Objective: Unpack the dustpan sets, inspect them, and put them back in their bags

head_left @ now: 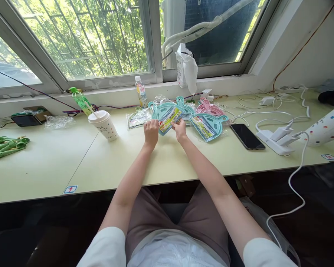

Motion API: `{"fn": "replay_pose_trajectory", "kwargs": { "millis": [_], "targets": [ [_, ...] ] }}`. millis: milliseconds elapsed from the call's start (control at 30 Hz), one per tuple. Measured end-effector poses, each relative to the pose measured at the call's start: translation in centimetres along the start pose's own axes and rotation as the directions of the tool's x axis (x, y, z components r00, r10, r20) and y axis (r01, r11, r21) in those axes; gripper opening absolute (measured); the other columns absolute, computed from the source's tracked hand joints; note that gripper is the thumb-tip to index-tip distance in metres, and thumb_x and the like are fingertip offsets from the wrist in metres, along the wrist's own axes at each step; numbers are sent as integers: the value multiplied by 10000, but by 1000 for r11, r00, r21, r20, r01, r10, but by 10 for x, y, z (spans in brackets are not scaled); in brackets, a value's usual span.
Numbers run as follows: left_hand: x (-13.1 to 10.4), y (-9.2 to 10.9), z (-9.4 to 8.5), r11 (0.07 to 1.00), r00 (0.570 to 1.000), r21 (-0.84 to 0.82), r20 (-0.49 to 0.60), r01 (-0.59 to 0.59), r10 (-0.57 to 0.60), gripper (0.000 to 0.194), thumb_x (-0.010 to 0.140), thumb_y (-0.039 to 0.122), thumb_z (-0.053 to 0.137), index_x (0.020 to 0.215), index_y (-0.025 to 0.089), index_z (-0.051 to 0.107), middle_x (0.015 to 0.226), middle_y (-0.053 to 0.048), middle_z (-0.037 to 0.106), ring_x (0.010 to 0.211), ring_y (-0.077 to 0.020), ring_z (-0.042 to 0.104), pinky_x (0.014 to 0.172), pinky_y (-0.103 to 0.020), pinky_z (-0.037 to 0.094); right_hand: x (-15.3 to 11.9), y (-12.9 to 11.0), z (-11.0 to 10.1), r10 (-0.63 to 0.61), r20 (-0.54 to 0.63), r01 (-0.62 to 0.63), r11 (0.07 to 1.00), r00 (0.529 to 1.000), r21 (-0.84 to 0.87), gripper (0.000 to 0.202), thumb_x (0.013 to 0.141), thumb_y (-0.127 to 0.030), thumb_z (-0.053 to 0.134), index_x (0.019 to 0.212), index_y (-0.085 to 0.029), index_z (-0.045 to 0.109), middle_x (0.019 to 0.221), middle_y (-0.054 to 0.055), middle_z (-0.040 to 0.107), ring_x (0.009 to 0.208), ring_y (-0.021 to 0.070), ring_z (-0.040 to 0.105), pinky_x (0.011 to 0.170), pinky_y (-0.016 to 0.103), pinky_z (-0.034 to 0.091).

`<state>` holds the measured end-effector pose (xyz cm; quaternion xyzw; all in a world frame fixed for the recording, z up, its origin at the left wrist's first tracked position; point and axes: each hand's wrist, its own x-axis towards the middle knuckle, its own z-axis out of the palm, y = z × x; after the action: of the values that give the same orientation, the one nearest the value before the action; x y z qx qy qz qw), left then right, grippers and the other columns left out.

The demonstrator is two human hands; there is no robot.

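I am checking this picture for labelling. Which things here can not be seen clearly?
Head view only:
- Label print on the teal packet: too small.
- Fingertips of left hand and right hand: hidden against the packet.
- Dotted cup: cut off by the right edge.
- Phone: screen dark.

an office-like workroom: long desk (pixel 44 167), window (pixel 86 37), power strip (pixel 275 142).

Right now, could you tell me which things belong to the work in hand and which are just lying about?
In hand: left hand, right hand, teal packaged dustpan, other packaged dustpans.
Lying about: paper cup, phone, bottle, charger strip, green clips.
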<state>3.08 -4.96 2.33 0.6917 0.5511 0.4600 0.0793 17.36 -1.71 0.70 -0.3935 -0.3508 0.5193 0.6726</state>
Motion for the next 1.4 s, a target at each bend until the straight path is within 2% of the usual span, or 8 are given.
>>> {"fn": "replay_pose_trajectory", "kwargs": {
  "millis": [200, 300, 433, 567, 900, 1033, 1200, 1400],
  "targets": [
    [1, -3, 2, 997, 993, -26, 82, -78, 80, 245, 944, 162, 437, 998, 230, 666, 1062, -164, 598, 1201, -324, 488, 1003, -404, 407, 2, 3, 0, -18, 17, 17, 1000, 1000, 22, 344, 714, -120, 644, 1031, -212, 550, 1034, 56, 708, 1022, 182, 670, 932, 374, 560],
    [1, -1, 4, 976, 988, 196, 132, -99, 74, 262, 957, 142, 391, 939, 198, 647, 1095, -172, 603, 1184, -302, 517, 884, -346, 490, 5, 5, -2, -24, 15, 24, 1000, 1000, 8, 351, 710, -132, 647, 1036, -211, 542, 1050, 65, 702, 1028, 191, 666, 915, 375, 568],
    [1, 4, 2, 797, 974, 573, 212, -190, 79, 308, 999, 202, 320, 1064, 166, 619, 1145, -172, 600, 1177, -286, 526, 791, -317, 533, 6, 9, -3, -41, 25, 41, 999, 999, -15, 320, 720, -141, 645, 1019, -198, 543, 1066, 90, 694, 1028, 204, 668, 901, 379, 575],
    [-1, 9, 1, 680, 974, 704, 219, -204, 66, 356, 979, 112, 287, 1123, 151, 610, 1129, -169, 606, 1119, -262, 565, 755, -282, 529, 8, 12, -3, -52, 57, 56, 997, 997, -60, 319, 726, -188, 682, 1012, -206, 543, 1053, 90, 700, 1020, 212, 672, 889, 389, 580],
    [-6, 21, 1, 678, 961, 702, 277, -218, 21, 481, 1012, 227, 292, 1486, 215, 372, 1165, -161, 599, 1033, -254, 630, 760, -285, 518, 14, 14, -9, -15, 210, 44, 990, 978, -137, 406, 699, -309, 768, 1025, -230, 539, 1023, 66, 722, 1028, 225, 683, 906, 427, 581],
    [-5, 19, 1, 679, 964, 711, 267, -185, -17, 501, 995, 174, 295, 1490, 200, 371, 1038, -141, 630, 961, -264, 654, 781, -323, 507, 8, 12, -5, 40, 274, 3, 988, 961, -156, 394, 673, -266, 769, 1004, -222, 561, 967, 61, 739, 987, 235, 697, 878, 436, 592],
    [-3, 16, -2, 671, 984, 722, 165, -170, 71, 454, 972, 145, 316, 1394, 182, 481, 1107, -149, 608, 1017, -273, 608, 714, -305, 501, 0, 9, 0, 81, 331, -24, 985, 940, -172, 363, 669, -216, 755, 998, -205, 601, 905, 42, 753, 921, 227, 711, 858, 436, 601],
    [0, 8, -1, 772, 990, 622, 118, -136, 79, 347, 997, 189, 340, 1237, 188, 591, 1126, -121, 601, 1009, -220, 602, 688, -260, 496, -5, 8, 2, 109, 358, -34, 977, 927, -210, 360, 670, -176, 738, 1011, -203, 626, 862, 20, 755, 830, 198, 708, 821, 407, 607]
  ]
}}
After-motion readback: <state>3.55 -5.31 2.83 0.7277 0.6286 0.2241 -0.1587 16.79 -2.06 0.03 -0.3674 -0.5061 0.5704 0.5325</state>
